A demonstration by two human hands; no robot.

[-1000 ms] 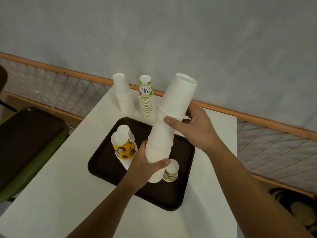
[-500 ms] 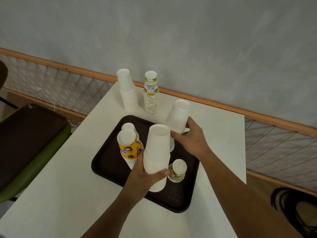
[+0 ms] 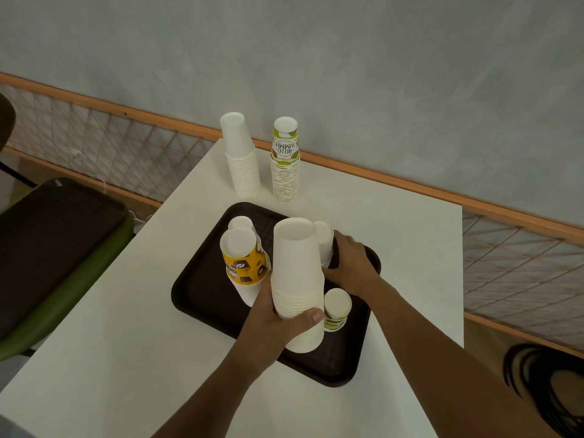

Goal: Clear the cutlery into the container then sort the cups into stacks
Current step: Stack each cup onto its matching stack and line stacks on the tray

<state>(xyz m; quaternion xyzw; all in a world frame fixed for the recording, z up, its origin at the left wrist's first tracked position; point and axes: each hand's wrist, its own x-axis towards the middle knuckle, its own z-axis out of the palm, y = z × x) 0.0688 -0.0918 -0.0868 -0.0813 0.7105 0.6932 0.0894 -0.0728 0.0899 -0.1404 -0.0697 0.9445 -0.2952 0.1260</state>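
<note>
fingers of the left hand wrap the tall stack of plain white paper cups standing over the dark brown plastic tray; behind that stack, the right hand clasps a shorter white cup stack on the tray.

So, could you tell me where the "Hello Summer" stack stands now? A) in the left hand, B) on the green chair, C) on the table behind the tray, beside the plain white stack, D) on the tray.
C: the Hello Summer stack stands on the table past the tray, right of the white stack.
</note>
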